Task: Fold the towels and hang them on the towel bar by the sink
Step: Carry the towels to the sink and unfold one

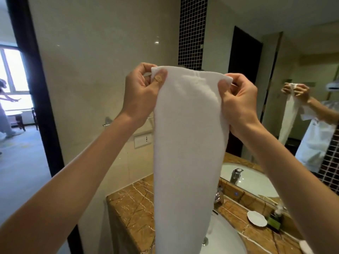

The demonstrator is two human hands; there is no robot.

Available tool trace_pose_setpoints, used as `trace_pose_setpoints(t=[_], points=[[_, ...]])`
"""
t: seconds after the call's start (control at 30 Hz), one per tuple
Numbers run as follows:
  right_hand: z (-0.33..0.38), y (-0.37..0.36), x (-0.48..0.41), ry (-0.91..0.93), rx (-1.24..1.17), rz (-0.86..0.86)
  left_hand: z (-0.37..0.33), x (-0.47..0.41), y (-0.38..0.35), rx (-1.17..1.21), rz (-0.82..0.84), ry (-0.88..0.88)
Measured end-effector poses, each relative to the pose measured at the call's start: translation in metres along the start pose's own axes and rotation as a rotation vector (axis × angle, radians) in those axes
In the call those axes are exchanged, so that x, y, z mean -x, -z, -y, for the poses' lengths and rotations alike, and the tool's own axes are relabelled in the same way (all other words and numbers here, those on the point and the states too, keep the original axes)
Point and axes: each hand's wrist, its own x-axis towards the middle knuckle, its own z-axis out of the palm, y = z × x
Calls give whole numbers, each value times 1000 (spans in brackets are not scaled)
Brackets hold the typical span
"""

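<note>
Over the marble surface [132, 208] by the wall, the sink [225, 241] is a white basin set into the stone. The lower end of the towel [185, 143] hangs in front of it and hides much of the bowl. Further right on the surface sits a small white dish [256, 218] with a scalloped rim, and a green box [274, 222] stands just beside it.

The towel is plain white, folded into a long narrow band, held up high and hanging straight down, smooth but for soft creases near the top. The left grip [145, 88] pinches its top left corner between thumb and curled fingers; the right grip [238, 105] pinches the top right corner likewise. The towel bar [110, 121] shows on the wall behind the left wrist, apart from the towel. The mirror [302, 70] on the right repeats both hands and the hanging cloth.
</note>
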Motion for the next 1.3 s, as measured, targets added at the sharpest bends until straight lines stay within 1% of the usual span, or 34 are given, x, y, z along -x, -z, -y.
trace_pose_setpoints(t=[0.1, 0.23, 0.37, 0.5, 0.8, 0.97, 1.17, 1.3], points=[[-5, 0, -1, -27, -11, 15, 7, 4, 0, -20, -18, 19], [-28, -1, -1, -95, 14, 59, 29, 12, 3, -135, -19, 66], [-75, -4, 11, -223, 59, 165, 64, 29, 11, -270, 5, 137], [-128, -10, 29, -316, 125, 270, 100, 57, 25, -340, 43, 242], [-215, -33, 76, -384, 177, 433, 165, 110, 60, -495, 28, 440], [-247, -51, 89, -395, 207, 506, 190, 129, 81, -587, 26, 507], [-281, -79, 91, -408, 274, 575, 221, 136, 109, -752, -37, 549], [-304, -101, 92, -449, 257, 605, 243, 134, 131, -782, -48, 598]])
